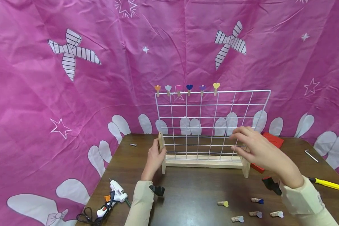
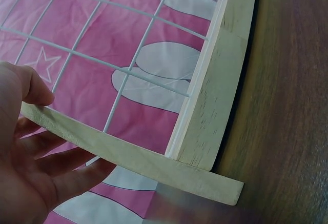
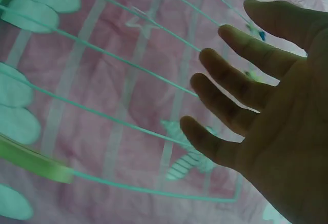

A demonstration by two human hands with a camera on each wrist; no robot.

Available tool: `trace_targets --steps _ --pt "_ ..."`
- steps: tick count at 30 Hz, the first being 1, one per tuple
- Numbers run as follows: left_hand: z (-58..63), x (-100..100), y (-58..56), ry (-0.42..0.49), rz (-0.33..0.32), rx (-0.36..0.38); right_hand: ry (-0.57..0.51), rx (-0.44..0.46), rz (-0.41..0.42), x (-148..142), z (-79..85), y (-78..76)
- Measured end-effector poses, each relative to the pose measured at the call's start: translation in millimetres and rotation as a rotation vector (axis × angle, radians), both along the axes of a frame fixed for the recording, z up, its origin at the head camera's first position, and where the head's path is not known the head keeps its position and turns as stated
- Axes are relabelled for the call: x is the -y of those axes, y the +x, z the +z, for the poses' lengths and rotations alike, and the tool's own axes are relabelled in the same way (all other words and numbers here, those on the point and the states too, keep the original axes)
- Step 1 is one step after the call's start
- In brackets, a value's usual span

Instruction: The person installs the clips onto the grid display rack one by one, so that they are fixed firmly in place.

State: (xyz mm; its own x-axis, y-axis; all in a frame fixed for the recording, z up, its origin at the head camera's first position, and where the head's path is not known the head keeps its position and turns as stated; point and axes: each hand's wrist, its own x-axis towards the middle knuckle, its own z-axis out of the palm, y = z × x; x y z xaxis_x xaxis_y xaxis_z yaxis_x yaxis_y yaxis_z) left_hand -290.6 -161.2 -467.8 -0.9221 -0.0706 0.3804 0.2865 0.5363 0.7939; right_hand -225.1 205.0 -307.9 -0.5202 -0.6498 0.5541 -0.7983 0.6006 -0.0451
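Note:
A white wire grid (image 1: 209, 117) stands upright in a wooden base (image 1: 203, 161). Along its top bar sit several heart clothespins, among them an orange one (image 1: 157, 88) and a yellow one (image 1: 216, 86). My left hand (image 1: 155, 157) holds the left wooden side post (image 2: 138, 155), thumb on one side and fingers on the other. Near the right end of the grid, my right hand (image 1: 255, 149) hovers with its fingers spread and nothing in it. In the right wrist view, this hand (image 3: 277, 90) appears before the wires; part of the right post is hidden behind it.
Several loose heart clothespins, one with a yellow heart (image 1: 223, 204), lie at the front right. A glue gun (image 1: 117, 191) with its cord is at the left. Rightward are a yellow-handled tool (image 1: 326, 183), a hex key (image 1: 311, 155) and a red object (image 1: 273, 139); a screw (image 1: 133, 144) lies back left.

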Motion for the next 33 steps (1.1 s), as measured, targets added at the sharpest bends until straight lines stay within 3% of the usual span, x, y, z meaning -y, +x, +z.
trace_targets --steps 9,16,20,27,33 --pt "3.7 1.2 -0.5 0.013 0.008 0.034 0.023 0.080 -0.063 4.5 -77.7 22.0" --pt "3.8 2.5 -1.1 0.009 0.005 0.024 0.160 0.102 -0.032 14.2 -128.4 34.7" --pt "2.4 2.4 -1.3 0.011 0.001 0.013 0.235 0.148 0.010 18.6 -142.9 39.3" --pt "1.3 0.5 -2.3 0.005 0.002 0.005 0.324 0.312 0.032 23.6 -155.5 42.9" --pt "-0.6 0.2 -1.3 0.008 0.006 0.038 0.346 0.309 0.018 23.2 -163.8 42.1"
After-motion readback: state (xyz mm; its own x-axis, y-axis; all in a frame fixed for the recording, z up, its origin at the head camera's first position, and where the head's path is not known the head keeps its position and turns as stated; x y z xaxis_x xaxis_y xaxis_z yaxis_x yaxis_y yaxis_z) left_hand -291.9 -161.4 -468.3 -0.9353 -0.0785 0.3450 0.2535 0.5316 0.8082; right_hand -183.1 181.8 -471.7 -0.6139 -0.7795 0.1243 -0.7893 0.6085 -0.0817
